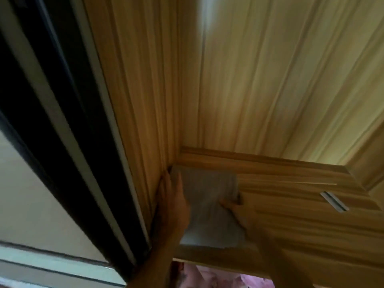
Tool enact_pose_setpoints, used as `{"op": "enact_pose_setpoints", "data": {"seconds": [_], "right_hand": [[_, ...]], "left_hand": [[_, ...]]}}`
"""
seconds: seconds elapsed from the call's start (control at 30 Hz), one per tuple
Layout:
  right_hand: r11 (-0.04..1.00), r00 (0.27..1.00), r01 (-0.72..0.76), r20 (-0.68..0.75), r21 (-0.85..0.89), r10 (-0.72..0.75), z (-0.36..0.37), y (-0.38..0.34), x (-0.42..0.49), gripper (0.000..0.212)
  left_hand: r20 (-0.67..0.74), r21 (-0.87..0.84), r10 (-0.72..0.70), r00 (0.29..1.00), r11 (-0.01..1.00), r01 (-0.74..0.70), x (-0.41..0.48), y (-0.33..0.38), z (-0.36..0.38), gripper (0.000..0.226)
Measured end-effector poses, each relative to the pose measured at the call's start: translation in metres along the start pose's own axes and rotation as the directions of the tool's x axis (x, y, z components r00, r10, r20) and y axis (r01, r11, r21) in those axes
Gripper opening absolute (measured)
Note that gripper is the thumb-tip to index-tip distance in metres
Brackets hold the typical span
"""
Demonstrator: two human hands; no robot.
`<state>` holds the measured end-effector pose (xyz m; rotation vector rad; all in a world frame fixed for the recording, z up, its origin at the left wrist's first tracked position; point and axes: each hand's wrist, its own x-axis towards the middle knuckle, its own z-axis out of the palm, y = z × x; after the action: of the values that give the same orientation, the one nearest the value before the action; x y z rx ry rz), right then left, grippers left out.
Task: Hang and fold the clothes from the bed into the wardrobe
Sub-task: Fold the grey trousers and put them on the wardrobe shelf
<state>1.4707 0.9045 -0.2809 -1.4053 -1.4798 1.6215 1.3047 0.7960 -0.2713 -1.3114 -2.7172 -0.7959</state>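
Note:
A folded grey garment (pixel 207 206) lies on a wooden wardrobe shelf (pixel 291 208), pushed into the back left corner. My left hand (pixel 172 198) lies with straight fingers along the garment's left edge, between it and the wardrobe's side wall (pixel 141 100). At the garment's right edge is my right hand (pixel 236 206), thumb on top of the cloth and fingers curled at the edge, pinching it. The view is blurred.
The wooden back panel (pixel 270 80) rises behind the shelf. A dark door frame (pixel 62 121) runs down the left side. A small metal fitting (pixel 334 201) sits on the shelf to the right. Pink fabric (pixel 224 277) shows below the shelf's front edge.

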Motion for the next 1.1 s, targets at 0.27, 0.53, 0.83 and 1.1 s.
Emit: {"op": "enact_pose_setpoints", "data": {"seconds": [0.27, 0.53, 0.83, 1.1], "right_hand": [[0.295, 0.765, 0.529, 0.296, -0.796, -0.572, 0.020, 0.017, 0.032, 0.074], [0.299, 0.818, 0.523, 0.373, -0.798, -0.437, 0.034, 0.044, 0.061, 0.072], [0.277, 0.846, 0.524, 0.453, -0.805, -0.282, 0.020, 0.014, 0.039, 0.085], [0.477, 0.950, 0.304, 0.225, -0.825, -0.216, -0.050, -0.031, -0.019, 0.035]], "left_hand": [[0.183, 0.238, 0.074, 0.980, 0.964, -0.118, -0.015, -0.029, 0.055, 0.062], [0.224, 0.367, 0.052, 0.973, 0.921, -0.134, 0.002, -0.019, 0.066, 0.064], [0.388, 0.463, -0.002, 0.922, 0.865, -0.193, 0.000, 0.017, 0.031, 0.059], [0.398, 0.087, 0.202, 0.895, 0.963, -0.256, 0.014, 0.081, 0.009, 0.027]]}}
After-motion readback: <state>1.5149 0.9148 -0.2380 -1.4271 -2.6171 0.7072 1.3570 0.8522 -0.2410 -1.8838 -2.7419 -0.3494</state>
